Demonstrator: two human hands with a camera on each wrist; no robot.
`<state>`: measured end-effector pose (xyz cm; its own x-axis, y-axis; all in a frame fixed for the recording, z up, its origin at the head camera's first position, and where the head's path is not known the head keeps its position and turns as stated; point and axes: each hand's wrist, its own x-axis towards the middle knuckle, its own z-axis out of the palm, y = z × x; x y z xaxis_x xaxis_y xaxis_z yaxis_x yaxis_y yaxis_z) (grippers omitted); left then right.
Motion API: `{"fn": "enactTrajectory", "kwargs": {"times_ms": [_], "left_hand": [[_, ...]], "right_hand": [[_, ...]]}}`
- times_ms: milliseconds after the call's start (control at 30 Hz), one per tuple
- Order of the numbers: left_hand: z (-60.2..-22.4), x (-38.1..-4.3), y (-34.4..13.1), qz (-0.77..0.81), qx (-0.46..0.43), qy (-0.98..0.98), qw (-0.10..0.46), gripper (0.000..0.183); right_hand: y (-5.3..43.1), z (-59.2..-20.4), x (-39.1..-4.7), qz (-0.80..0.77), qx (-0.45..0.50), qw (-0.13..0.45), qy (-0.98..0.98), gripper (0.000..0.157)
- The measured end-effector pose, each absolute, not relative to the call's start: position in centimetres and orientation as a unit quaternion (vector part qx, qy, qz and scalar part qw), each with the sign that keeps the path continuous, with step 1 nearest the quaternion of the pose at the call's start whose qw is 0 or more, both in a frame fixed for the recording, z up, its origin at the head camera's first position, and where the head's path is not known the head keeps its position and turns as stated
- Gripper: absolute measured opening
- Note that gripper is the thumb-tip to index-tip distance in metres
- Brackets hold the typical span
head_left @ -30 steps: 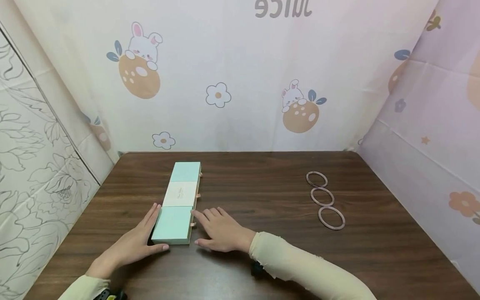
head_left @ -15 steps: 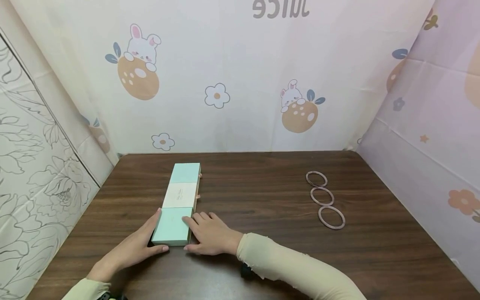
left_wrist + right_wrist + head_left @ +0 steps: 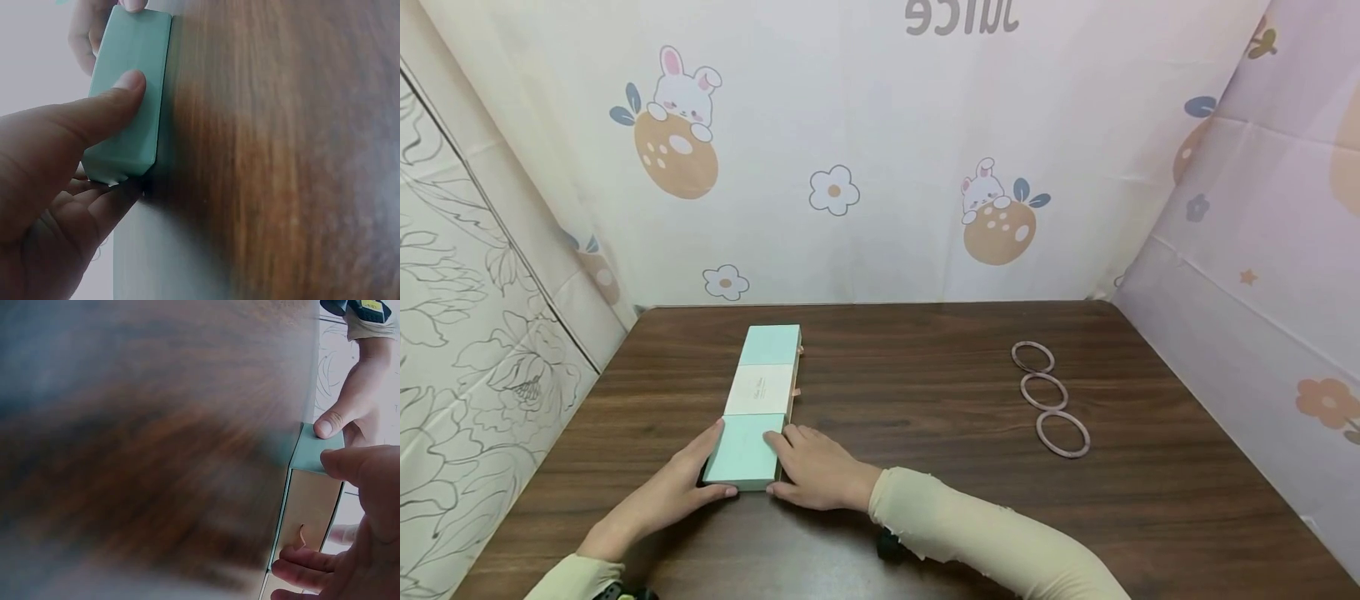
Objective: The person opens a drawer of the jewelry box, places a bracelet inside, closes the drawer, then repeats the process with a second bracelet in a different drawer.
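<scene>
Three small drawer boxes stand end to end: a mint green box [image 3: 773, 345] at the far end, a white box [image 3: 760, 389] with fine print, and a nearest mint green box [image 3: 745, 448]. My left hand [image 3: 673, 490] holds the nearest box at its near left corner, thumb on the end face and fingers along the left side. At the right, my right hand [image 3: 820, 471] grips the same box, index finger on top and thumb at the near corner. Its other fingers lie by the ribbon pull [image 3: 302, 536] on the beige drawer front [image 3: 312, 503].
Three pale purple rings [image 3: 1043, 392] lie in a touching row on the right of the dark wooden table [image 3: 910, 375]. A printed curtain [image 3: 895, 250] hangs behind the table, and more patterned cloth borders both sides.
My right hand has moved left onto the nearest mint green box, covering its ribbon pull. The left hand has drawn its fingers closer along the box. The rings have stayed put.
</scene>
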<state>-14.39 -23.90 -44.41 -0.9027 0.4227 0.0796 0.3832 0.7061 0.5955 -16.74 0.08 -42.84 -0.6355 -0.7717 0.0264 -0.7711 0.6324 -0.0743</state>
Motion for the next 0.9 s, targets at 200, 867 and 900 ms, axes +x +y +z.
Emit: {"fn": "enactTrajectory", "kwargs": {"times_ms": [200,867,900], "left_hand": [[-44.4,-14.4,-23.8,0.314,0.223,0.923,0.02,0.095],[-43.8,-13.5,-22.9,0.315,0.221,0.923,0.002,0.095],[-43.7,-13.5,-22.8,0.315,0.221,0.923,0.0,0.095]], "right_hand": [[0.0,-42.8,-16.7,-0.043,-0.422,0.01,0.905,0.063],[1.1,-42.0,-16.2,-0.075,-0.414,0.042,0.906,0.063],[1.3,-42.0,-16.2,-0.076,-0.415,0.04,0.906,0.063]]}}
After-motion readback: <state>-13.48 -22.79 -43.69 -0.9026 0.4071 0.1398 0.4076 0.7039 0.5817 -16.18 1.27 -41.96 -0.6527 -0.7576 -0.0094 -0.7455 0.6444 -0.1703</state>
